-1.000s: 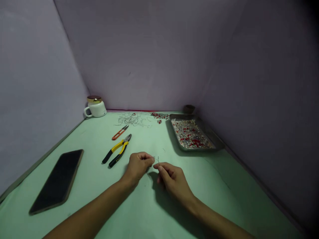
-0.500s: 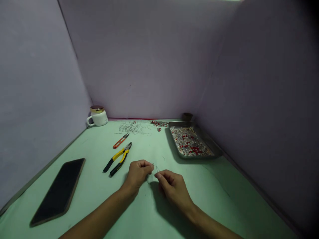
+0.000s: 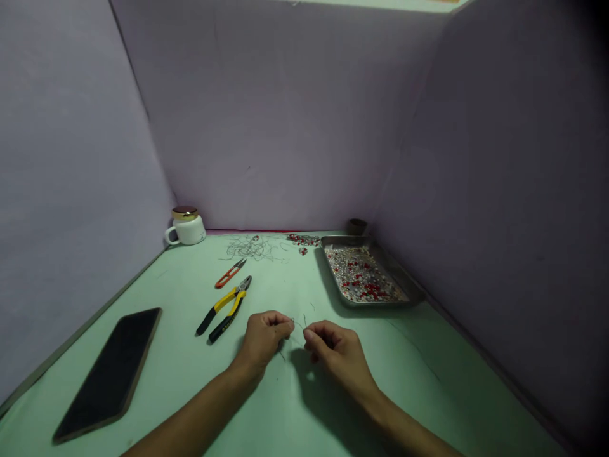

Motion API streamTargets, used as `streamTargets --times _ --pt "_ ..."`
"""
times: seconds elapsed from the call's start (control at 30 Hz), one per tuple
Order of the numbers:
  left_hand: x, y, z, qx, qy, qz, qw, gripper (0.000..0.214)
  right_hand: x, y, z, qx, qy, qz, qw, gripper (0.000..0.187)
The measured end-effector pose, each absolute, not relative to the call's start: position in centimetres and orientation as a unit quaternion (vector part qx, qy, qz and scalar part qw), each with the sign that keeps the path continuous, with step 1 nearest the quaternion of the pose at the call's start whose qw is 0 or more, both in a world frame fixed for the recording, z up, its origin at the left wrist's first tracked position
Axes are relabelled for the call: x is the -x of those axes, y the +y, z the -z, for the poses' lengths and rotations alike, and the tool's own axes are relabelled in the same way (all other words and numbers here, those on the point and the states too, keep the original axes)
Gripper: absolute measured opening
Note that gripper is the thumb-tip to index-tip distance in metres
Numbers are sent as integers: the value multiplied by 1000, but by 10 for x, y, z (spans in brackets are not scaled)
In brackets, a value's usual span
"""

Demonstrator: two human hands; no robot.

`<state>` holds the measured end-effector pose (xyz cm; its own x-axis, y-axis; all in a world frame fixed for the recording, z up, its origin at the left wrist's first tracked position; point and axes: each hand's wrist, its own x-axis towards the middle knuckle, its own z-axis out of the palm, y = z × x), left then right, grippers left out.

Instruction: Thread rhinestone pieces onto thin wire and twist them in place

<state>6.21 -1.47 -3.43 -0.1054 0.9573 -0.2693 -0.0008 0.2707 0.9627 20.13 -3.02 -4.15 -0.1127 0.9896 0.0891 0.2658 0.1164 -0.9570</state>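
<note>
A thin dark wire (image 3: 299,324) runs between my two hands over the green tabletop. Its left part is pinched between the thumb and forefinger of my left hand (image 3: 266,336), and a short tail hangs below those fingers. At the left fingertips a tiny loop or bead shows, too small to make out. My right hand (image 3: 335,346) grips the other part in a closed pinch, with one end sticking up past the fingertips. The hands are a small gap apart.
Left of my hands lie yellow-black pliers (image 3: 226,309), orange thread snips (image 3: 231,274) and a phone (image 3: 109,374). Behind are tangled wires (image 3: 252,247), beaded pieces (image 3: 303,240) and a lidded white mug (image 3: 189,230). On the right stands a metal tray (image 3: 349,304) of beads, with a dark bowl (image 3: 356,226) behind.
My right hand has moved slightly right, away from the left, widening the gap with the wire between them. The view has tilted up a little.
</note>
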Motion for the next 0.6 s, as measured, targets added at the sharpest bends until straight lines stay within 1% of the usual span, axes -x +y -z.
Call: streamTargets --times 0.07,0.13,0.3,0.47,0.53,0.6 --pt "-62 -15 34 -399 589 -452 538 8 -200 -30 43 521 -592 -453 417 18" --pt "-62 -16 34 -392 586 -452 547 9 -199 -31 44 525 -601 -435 416 17" --pt "-67 -19 30 -366 576 -446 578 11 -203 -32 48 510 -689 -273 436 17" --pt "-73 -28 22 -336 570 -450 600 13 -208 -32 51 516 -743 -86 418 16" --pt "-74 -30 21 -321 565 -456 608 15 -209 -33 51 522 -744 -39 416 17" --pt "-73 -31 21 -307 559 -463 616 16 -209 -34 50 518 -743 -33 422 19"
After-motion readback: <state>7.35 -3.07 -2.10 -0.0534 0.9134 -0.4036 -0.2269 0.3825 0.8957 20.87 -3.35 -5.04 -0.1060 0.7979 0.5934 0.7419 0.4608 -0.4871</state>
